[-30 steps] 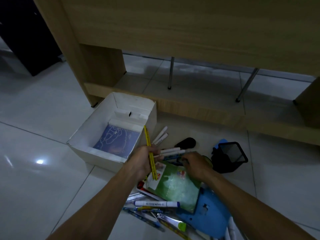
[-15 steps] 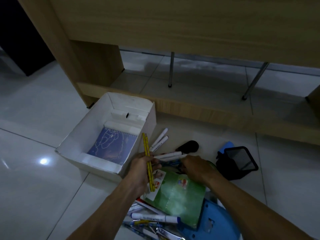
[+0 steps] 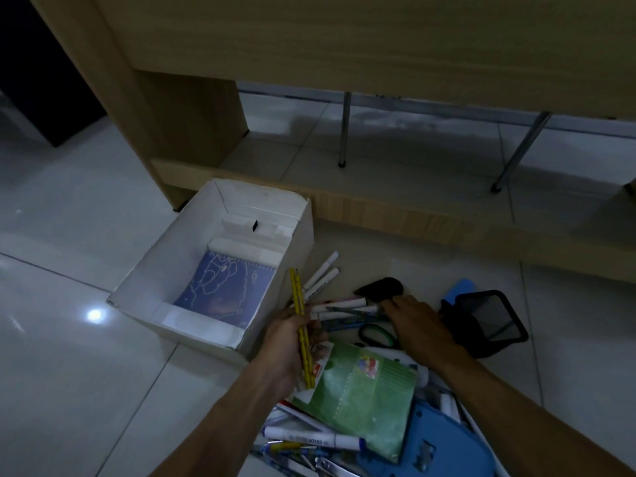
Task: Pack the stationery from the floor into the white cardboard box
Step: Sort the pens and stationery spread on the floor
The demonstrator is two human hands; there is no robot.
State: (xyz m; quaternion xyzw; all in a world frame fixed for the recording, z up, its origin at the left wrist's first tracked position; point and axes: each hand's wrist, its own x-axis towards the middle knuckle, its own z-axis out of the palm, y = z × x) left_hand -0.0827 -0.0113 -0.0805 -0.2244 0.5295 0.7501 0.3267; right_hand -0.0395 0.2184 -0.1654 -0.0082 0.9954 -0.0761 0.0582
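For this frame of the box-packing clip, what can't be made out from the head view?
- Pens under the right hand: its fingers cover their ends, so any grip is unclear.
- Pen pile at the bottom: cut off by the frame edge.
- Blue plastic item: partly under the green notebook and cut off; identity unclear.
- Marker print: too small and dim to read.
- Left hand palm: turned away; only the yellow pencils show.
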